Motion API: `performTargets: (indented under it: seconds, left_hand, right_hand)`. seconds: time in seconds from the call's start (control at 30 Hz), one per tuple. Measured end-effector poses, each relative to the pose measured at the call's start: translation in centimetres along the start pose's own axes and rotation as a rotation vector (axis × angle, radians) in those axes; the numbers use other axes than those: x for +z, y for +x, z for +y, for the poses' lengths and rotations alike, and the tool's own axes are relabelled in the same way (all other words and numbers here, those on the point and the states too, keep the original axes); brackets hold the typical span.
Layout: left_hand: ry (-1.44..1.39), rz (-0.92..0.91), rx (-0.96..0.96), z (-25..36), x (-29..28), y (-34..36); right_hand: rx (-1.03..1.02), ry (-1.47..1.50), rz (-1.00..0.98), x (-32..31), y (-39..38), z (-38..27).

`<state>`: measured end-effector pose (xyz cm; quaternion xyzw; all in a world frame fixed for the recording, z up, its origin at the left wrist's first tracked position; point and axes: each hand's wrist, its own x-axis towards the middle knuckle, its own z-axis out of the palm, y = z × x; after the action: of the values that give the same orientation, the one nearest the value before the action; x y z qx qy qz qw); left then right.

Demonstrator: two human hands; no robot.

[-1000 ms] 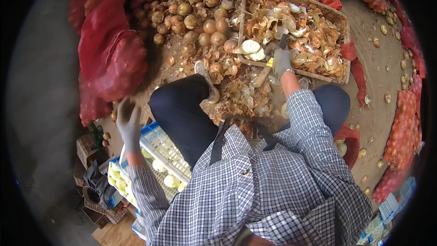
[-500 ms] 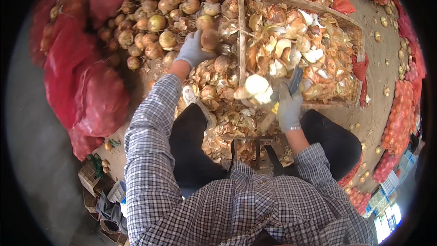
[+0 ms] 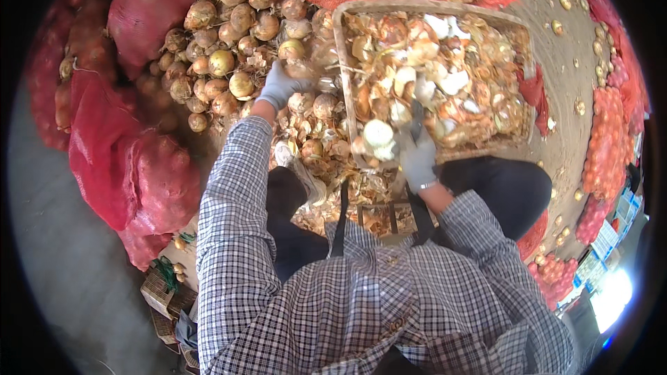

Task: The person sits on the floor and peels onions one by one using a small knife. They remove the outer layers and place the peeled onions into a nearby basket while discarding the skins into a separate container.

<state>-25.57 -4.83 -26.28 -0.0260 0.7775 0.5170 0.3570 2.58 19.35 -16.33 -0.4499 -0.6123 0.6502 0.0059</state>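
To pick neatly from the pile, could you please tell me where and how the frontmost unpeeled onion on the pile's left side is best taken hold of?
Probably best around the rounded sides of that unpeeled onion, coming from the near left: other onions crowd its far side, and its ball shape offers no handle.

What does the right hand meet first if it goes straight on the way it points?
Probably the onion skins heaped in the crate, with the dark-bladed tool in the right hand leading. Height above them is unclear.
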Motion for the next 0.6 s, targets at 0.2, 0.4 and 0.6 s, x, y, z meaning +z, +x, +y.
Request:
performTargets:
  seconds: [0.2,0.4,0.6]
  left_hand:
    - [-0.448,-0.183,-0.057,10.5,1.2,-12.1]
    - [-0.523,-0.038,0.035,8.8,7.3,-25.5]
    - [0.085,0.126,0.290,6.1,12.0,-26.0]
  right_hand:
    - [0.059,0.026,-0.058,0.3,0.8,-3.3]
    - [0.354,0.871,-0.468,-2.4,-2.3,-9.1]
    - [0.331,0.685,-0.510,-2.7,-8.5,-5.0]
